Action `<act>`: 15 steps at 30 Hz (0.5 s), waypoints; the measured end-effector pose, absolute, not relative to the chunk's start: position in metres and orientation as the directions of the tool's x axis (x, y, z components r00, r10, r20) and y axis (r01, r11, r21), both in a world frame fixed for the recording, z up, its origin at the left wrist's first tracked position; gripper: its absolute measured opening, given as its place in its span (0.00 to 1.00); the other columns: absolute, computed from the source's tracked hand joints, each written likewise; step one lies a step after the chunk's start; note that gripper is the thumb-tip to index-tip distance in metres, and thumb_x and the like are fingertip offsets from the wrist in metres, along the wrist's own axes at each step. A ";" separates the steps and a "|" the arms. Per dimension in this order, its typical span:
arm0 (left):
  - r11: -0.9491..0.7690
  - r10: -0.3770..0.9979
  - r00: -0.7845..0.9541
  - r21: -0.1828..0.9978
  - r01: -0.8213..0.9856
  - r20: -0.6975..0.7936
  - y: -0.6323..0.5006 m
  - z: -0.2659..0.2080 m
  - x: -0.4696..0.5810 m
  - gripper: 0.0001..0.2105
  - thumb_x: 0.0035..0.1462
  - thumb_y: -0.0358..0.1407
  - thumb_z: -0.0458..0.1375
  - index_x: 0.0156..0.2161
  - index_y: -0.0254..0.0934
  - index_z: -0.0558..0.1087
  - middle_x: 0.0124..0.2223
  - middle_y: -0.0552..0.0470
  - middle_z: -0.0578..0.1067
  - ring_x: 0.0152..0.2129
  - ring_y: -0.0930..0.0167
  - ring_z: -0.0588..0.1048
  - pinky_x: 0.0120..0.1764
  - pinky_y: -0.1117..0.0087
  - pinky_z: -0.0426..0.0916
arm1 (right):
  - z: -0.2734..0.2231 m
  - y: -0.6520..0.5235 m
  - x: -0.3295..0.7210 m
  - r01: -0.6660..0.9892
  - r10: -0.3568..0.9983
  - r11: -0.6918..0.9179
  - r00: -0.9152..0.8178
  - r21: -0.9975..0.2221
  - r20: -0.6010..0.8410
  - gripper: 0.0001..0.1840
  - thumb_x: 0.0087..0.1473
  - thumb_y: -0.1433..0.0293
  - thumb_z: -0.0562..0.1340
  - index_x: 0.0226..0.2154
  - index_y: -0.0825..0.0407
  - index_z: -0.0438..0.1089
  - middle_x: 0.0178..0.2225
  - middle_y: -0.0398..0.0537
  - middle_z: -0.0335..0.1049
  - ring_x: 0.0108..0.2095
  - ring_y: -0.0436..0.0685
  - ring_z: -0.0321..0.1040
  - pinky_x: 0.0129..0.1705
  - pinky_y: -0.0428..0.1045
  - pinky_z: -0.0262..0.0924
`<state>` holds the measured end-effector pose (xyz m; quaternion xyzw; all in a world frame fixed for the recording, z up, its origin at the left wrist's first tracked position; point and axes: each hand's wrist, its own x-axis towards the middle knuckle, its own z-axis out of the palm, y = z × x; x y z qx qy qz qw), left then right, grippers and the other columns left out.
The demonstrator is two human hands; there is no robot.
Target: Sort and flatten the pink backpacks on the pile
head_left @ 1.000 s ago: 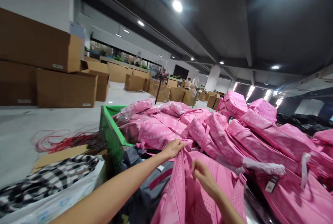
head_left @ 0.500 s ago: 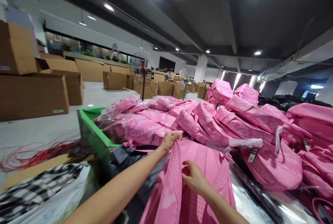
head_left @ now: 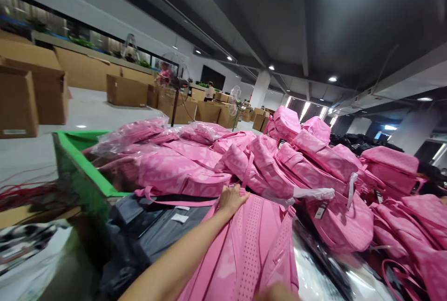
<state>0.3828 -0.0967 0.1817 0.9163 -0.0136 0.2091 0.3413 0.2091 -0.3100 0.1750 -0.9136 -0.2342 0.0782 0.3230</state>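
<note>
1. Left hand (head_left: 232, 197): arm stretched far forward, fingers closed over the top edge of the pink fabric backpack with a perforated back panel (head_left: 251, 240), apparently to keep the panel upright and facing the wearer.
2. Right hand (head_left: 277, 291): only a sliver shows at the near bottom edge, touching the backpack's lower part; whether its fingers are closed or spread cannot be told.
3. Backpack: near centre, leaning on dark grey folded packages (head_left: 157, 226).
4. Heap of pink backpacks (head_left: 279, 166): far and right, some in clear plastic bags (head_left: 132, 131).
5. Green plastic crate (head_left: 82, 170): left, holding bagged stock.
6. Brown cardboard cartons (head_left: 127, 91): far left, on the floor.
</note>
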 end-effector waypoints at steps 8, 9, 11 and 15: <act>-0.852 -0.284 0.857 0.296 -0.431 0.431 -0.108 0.215 0.364 0.25 0.56 0.43 0.70 0.54 0.27 0.76 0.58 0.28 0.72 0.59 0.44 0.65 0.64 0.45 0.50 | 0.228 -0.361 0.331 -0.120 -0.190 -0.943 0.959 -0.311 0.208 0.19 0.65 0.52 0.56 0.31 0.49 0.64 0.34 0.60 0.78 0.38 0.70 0.77 0.33 0.51 0.56; -0.828 -0.343 0.840 0.288 -0.482 0.421 -0.118 0.217 0.362 0.22 0.59 0.40 0.67 0.55 0.29 0.75 0.59 0.31 0.71 0.60 0.48 0.65 0.63 0.49 0.54 | 0.225 -0.356 0.338 -0.116 -0.188 -0.941 0.960 -0.318 0.207 0.19 0.63 0.52 0.57 0.29 0.49 0.63 0.34 0.61 0.78 0.38 0.71 0.77 0.32 0.51 0.56; -0.753 -0.477 0.802 0.303 -0.584 0.358 -0.144 0.213 0.360 0.11 0.62 0.34 0.63 0.49 0.36 0.78 0.51 0.42 0.77 0.51 0.58 0.73 0.55 0.61 0.65 | 0.221 -0.344 0.343 -0.078 -0.166 -0.938 0.956 -0.337 0.241 0.16 0.62 0.55 0.57 0.30 0.48 0.63 0.36 0.59 0.79 0.40 0.69 0.78 0.34 0.51 0.59; -0.635 -0.629 0.736 0.381 -0.672 0.251 -0.199 0.187 0.361 0.05 0.50 0.27 0.66 0.31 0.36 0.75 0.36 0.52 0.79 0.36 0.66 0.76 0.44 0.68 0.68 | 0.228 -0.332 0.320 0.085 -0.079 -0.923 0.912 -0.375 0.401 0.17 0.60 0.54 0.51 0.38 0.48 0.65 0.35 0.54 0.79 0.39 0.64 0.78 0.40 0.51 0.63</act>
